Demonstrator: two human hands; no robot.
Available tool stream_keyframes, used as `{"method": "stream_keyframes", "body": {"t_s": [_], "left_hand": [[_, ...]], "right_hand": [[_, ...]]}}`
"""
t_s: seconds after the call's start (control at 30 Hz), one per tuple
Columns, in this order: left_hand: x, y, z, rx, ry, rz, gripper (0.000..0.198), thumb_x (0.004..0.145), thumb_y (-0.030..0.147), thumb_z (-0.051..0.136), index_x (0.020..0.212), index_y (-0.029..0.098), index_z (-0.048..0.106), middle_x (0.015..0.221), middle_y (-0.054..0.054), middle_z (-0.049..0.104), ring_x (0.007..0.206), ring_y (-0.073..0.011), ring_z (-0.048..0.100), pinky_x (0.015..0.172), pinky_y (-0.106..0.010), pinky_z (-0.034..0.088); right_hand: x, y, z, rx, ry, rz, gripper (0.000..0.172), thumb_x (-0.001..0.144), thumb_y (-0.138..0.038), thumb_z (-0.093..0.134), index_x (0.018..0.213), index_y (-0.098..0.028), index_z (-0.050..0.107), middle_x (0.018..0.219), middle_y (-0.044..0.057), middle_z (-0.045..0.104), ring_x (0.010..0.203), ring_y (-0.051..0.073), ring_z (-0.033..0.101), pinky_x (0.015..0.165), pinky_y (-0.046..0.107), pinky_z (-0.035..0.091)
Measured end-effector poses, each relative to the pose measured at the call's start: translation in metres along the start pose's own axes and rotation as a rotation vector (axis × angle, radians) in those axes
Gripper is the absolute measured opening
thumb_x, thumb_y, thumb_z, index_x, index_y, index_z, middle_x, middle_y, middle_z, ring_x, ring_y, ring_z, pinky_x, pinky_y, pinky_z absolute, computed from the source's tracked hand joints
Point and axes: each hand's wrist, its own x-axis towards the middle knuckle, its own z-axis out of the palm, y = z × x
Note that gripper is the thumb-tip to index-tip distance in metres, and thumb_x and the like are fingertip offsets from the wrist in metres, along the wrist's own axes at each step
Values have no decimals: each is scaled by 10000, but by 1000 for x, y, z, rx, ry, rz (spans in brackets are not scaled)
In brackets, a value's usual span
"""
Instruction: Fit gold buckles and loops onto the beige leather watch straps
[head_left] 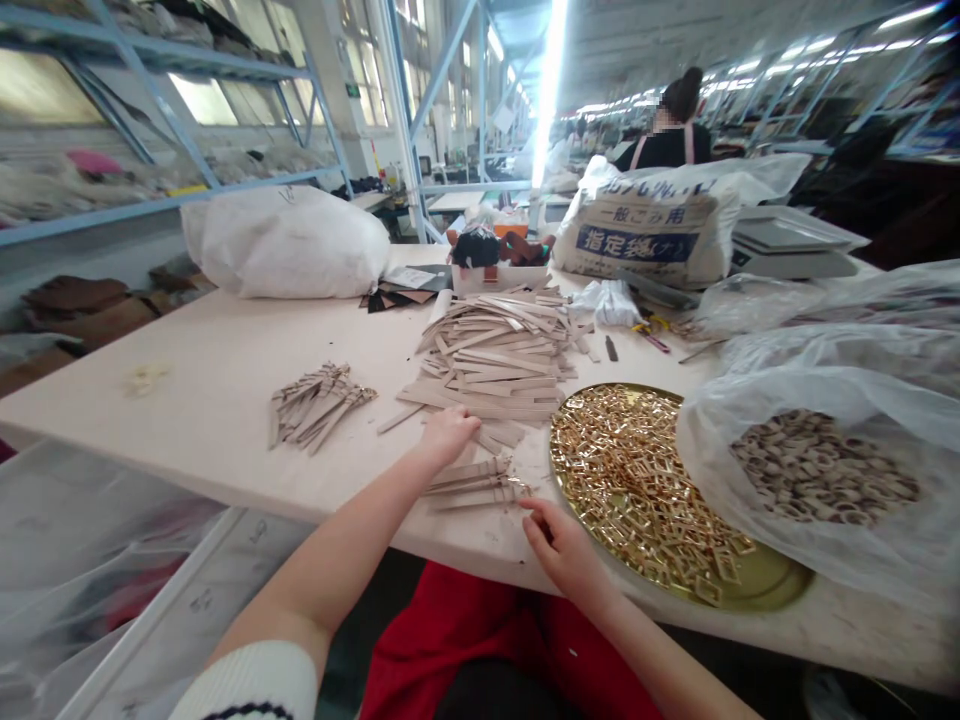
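At near edge of surface (225,400), left hand (448,432) rests on strap pile (495,360), grip unclear. Right hand (562,545) fingers (534,512) are loosely bent, holding nothing, tips touching small strap bundle (474,480). Gold tray (757,590) holds buckles (637,470); clear bag (720,430) holds pale loops (817,465).

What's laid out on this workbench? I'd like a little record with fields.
Place: workshop table
Left hand: rests at the near edge of the pile of beige straps; grip unclear
Right hand: fingers at the end of a small bunch of straps, beside the gold tray
Tray holds: gold buckles
Right of tray: clear bag of loops
Farther left: another strap bunch
Background: a person behind the bags
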Motion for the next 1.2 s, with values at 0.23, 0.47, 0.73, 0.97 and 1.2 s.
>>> {"method": "stream_keyframes", "body": {"t_s": [0.23, 0.47, 0.73, 0.97, 1.2], "left_hand": [[16, -2, -3, 113, 33, 143, 147, 771, 144, 474, 816, 160, 613, 894, -116, 612, 934, -255, 545, 777, -355, 392], [-4, 1, -30, 99, 191, 210, 201, 832, 246, 391, 814, 168, 576, 768, -90, 647, 743, -236, 600, 715, -346, 431], [-45, 79, -65, -382, 332, 163, 188, 825, 343, 422, 876, 179, 498, 833, -67, 630, 772, -209, 593, 708, -317, 433], [-79, 159, -46, -1118, -327, 17, 148, 818, 315, 394, 777, 182, 442, 587, 52, 446, 498, -91, 441, 511, -212, 363], [-97, 173, -25, -1384, -446, -156, 173, 813, 332, 413, 758, 168, 425, 491, 74, 421, 452, -72, 388, 504, -200, 316]], "right_hand": [[5, -12, 0, -110, 24, -118, 192, 794, -186, 461, 933, -181, 594, 754, 40, 621, 678, 160, 561, 656, 280, 448], [-10, -8, -62, -148, 231, -177, 211, 807, -202, 462, 995, -217, 558, 761, 11, 583, 639, 132, 534, 611, 252, 441], [17, 56, -251, -796, 540, 306, 236, 819, -216, 402, 941, -141, 590, 886, 93, 615, 794, 194, 562, 745, 310, 430], [36, 82, -255, -1020, 274, 500, 177, 789, -213, 520, 929, -161, 615, 952, 122, 603, 867, 220, 581, 738, 295, 397], [40, 83, -251, -1098, 199, 582, 217, 830, -234, 485, 1020, -151, 551, 972, 143, 629, 899, 228, 596, 736, 300, 400]]}}
